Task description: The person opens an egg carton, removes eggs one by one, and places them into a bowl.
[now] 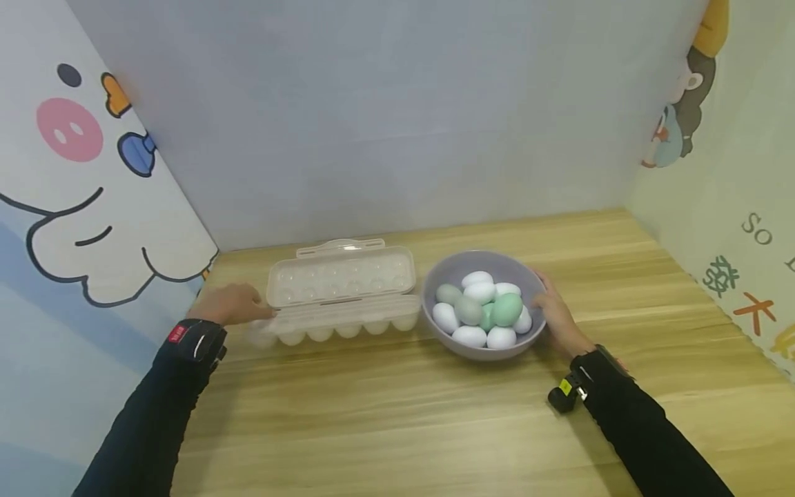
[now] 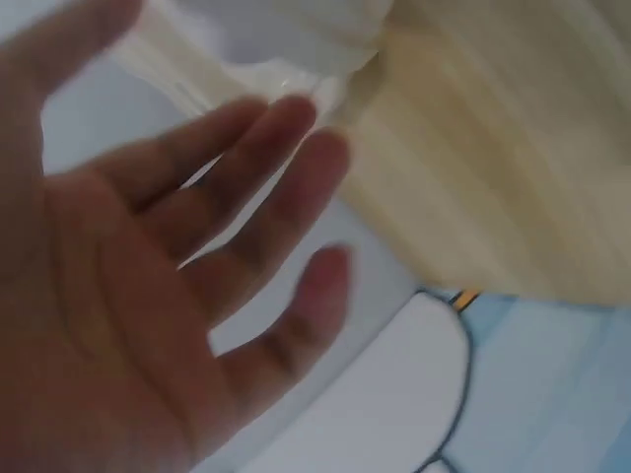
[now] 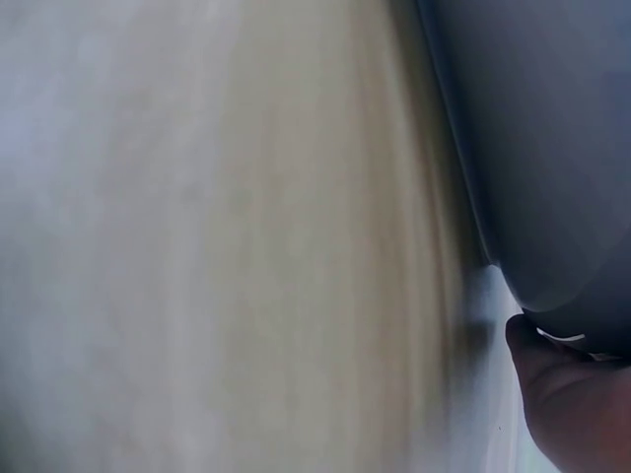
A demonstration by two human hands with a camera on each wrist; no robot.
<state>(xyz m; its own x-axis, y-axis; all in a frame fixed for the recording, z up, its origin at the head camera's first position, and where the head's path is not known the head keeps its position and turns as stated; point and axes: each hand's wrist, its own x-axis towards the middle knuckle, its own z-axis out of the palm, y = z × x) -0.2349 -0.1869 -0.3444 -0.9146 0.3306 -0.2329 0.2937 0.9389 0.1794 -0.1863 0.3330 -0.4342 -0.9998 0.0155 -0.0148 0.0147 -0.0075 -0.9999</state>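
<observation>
A clear plastic egg carton (image 1: 348,319) lies unfolded on the table, its dimpled half behind and rounded cups along the front. My left hand (image 1: 226,304) is at the carton's left end, fingertips touching or very near its edge. In the left wrist view that hand's fingers (image 2: 246,212) are spread and only slightly bent, holding nothing. To the carton's right stands a grey-purple bowl (image 1: 478,353) heaped with white, pale grey-green and mint-green eggs (image 1: 508,309). My right hand (image 1: 559,324) grips the bowl's right side at the rim; most of its fingers are hidden.
Under everything is a wood-grain table (image 1: 385,414). A plain pale wall (image 1: 404,124) rises along its back edge. Printed panels flank it: cartoon figures on the left panel (image 1: 124,241), lettering on the right one (image 1: 739,207). Both wrists wear black straps with small devices.
</observation>
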